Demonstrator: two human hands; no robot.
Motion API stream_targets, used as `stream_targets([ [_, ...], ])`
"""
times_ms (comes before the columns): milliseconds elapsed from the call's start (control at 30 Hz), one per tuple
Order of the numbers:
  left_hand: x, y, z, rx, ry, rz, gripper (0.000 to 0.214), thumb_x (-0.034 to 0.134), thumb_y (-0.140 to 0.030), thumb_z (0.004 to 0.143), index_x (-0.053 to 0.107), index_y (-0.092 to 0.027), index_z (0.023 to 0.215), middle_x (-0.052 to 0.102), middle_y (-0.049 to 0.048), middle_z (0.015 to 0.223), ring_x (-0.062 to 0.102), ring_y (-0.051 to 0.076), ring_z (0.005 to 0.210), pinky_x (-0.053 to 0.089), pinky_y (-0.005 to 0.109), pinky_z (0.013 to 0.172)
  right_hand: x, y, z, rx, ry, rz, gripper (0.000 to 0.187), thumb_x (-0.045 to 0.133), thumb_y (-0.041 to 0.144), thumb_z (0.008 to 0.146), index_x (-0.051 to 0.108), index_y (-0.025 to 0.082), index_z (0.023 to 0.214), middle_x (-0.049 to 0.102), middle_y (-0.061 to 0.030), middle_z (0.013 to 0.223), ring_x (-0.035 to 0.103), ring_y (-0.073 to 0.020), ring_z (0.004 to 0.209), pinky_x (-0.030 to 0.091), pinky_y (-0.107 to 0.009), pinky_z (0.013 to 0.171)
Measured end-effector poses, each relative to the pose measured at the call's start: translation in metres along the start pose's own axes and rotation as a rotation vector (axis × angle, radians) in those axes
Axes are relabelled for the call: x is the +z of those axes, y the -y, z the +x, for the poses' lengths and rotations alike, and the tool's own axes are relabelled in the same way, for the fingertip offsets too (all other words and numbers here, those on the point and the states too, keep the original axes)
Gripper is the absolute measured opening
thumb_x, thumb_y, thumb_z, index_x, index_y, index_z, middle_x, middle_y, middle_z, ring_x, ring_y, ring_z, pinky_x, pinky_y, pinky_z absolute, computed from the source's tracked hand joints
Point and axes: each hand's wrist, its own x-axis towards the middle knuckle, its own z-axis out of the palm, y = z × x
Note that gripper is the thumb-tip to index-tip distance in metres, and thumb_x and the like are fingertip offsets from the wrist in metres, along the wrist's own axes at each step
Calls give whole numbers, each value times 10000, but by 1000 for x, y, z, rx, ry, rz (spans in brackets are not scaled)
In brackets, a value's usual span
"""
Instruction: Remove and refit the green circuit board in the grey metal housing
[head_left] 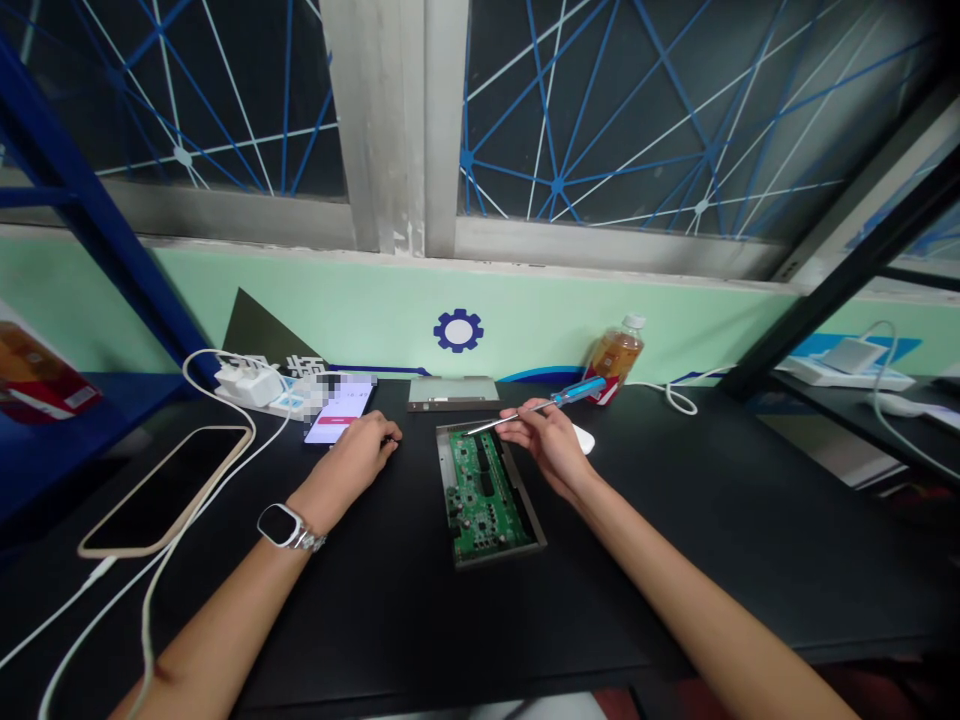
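Observation:
A green circuit board (484, 490) lies in a shallow metal tray-like casing (501, 560) on the black desk. My right hand (551, 440) grips a screwdriver (577, 391) with a clear blue handle, pinching it along its metal shaft. The shaft slants down to the left, its tip over the casing's far left corner; whether it touches is too small to tell. Left of the board, my left hand (356, 455) rests on the desk beside a lit phone (341, 412). Its fingers are curled in, and what lies within them, if anything, is hidden.
A flat metal plate (453, 393) stands behind the board. At the back right are a drink bottle (616, 355) and a white rounded object (584, 439), partly behind my right hand. A second phone (165, 490), white cables (217, 475) and a power strip with a charger (251, 383) occupy the left.

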Motion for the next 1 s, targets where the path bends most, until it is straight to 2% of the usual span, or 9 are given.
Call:
stream_targets([
  [233,-1,1,-1,6,3,-1,167,538,-179,858,703,-201,857,677,69,877,644,199,767,495,313,691,2,4,-1,-3,-20,-1,229,722,186,783,506,210,854,755,-60,825,749,-194,697,620,-314,698],
  [367,-2,-1,-1,-6,-6,-24,168,536,-157,842,700,-197,839,687,77,878,656,207,778,506,315,694,1,10,0,9,-29,23,136,646,261,858,525,201,871,760,-87,828,749,-201,691,617,-307,670],
  [500,-4,-3,0,-35,8,-41,144,556,-172,841,697,-199,855,688,75,879,663,214,783,517,316,690,-8,25,4,52,-6,-34,120,553,296,916,553,179,892,756,-98,764,716,-189,581,599,-287,559],
  [633,-21,-25,4,47,20,-31,172,571,-279,900,717,-210,957,685,80,952,661,235,875,528,347,764,-20,42,4,129,77,-323,227,590,385,914,566,168,853,707,-68,588,594,-148,358,473,-217,344],
  [733,-31,-55,11,126,-14,-39,257,493,-334,972,710,-231,1061,674,77,1071,629,244,1013,500,384,903,-26,46,1,234,192,-560,320,655,471,866,554,177,793,691,-59,539,558,-137,308,413,-192,283],
  [767,-30,-64,14,144,-28,-59,266,478,-333,982,707,-233,1072,672,75,1076,627,239,1011,497,382,907,-28,45,0,263,215,-620,337,672,483,850,548,180,771,690,-57,533,553,-134,303,406,-189,276],
  [867,-17,-83,25,161,-5,-127,262,478,-320,983,695,-233,1101,673,76,1091,634,235,1001,492,373,898,-32,39,-1,301,242,-790,373,690,486,829,525,190,675,658,-38,470,516,-118,270,374,-180,258],
  [1000,12,-86,37,73,-48,-156,230,518,-323,959,716,-208,993,696,82,964,647,238,913,485,372,858,-36,30,0,321,210,-1060,437,674,462,843,463,213,552,570,-10,357,472,-122,231,340,-196,249],
])
